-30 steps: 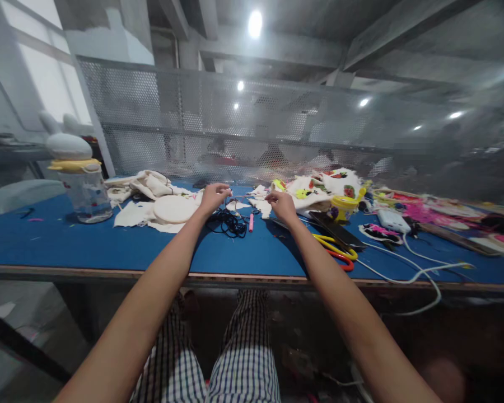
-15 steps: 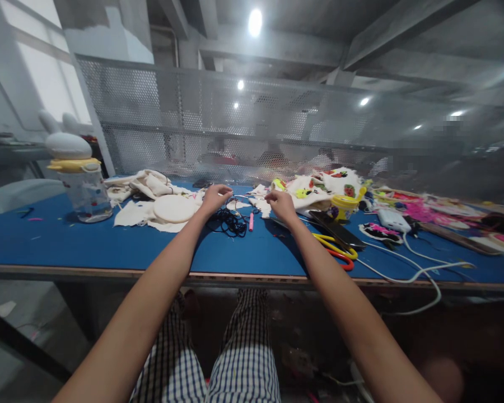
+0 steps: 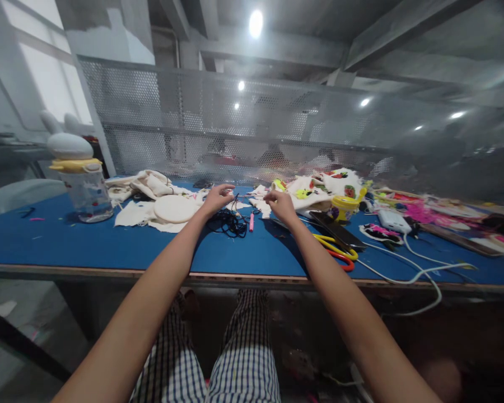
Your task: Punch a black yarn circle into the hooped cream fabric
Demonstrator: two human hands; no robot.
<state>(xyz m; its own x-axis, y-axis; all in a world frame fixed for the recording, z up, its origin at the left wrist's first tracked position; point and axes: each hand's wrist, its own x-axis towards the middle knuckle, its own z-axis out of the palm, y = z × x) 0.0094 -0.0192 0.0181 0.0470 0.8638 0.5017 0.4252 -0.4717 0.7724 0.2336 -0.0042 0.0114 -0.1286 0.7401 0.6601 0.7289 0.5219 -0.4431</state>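
Observation:
Over the middle of the blue table my left hand (image 3: 217, 200) is raised with thumb and fingers apart, and I make out nothing between them. Facing it, my right hand (image 3: 280, 205) pinches a thin wire-like piece (image 3: 248, 196) that points left; its exact kind is too small to tell. A black thread end (image 3: 236, 200) rises beside my left fingertips from a loose tangle of black yarn (image 3: 232, 224). Between the hands and a little nearer lies a small pink stick-shaped tool (image 3: 251, 222). A round hoop covered in cream cloth (image 3: 175, 208) rests left of my left hand.
A rabbit-topped bottle (image 3: 83, 179) stands at the left. On the right are a yellow cup (image 3: 345, 208), a dark phone (image 3: 338, 230), scissors with yellow and red handles (image 3: 340, 253), and a white charger (image 3: 393, 221) with a cable. Embroidered cloth pieces (image 3: 319, 187) are heaped behind.
The fingers of my left hand have parted and drawn back from the wire-like piece. A black thread end now stands up between the hands. My right hand stays almost in place.

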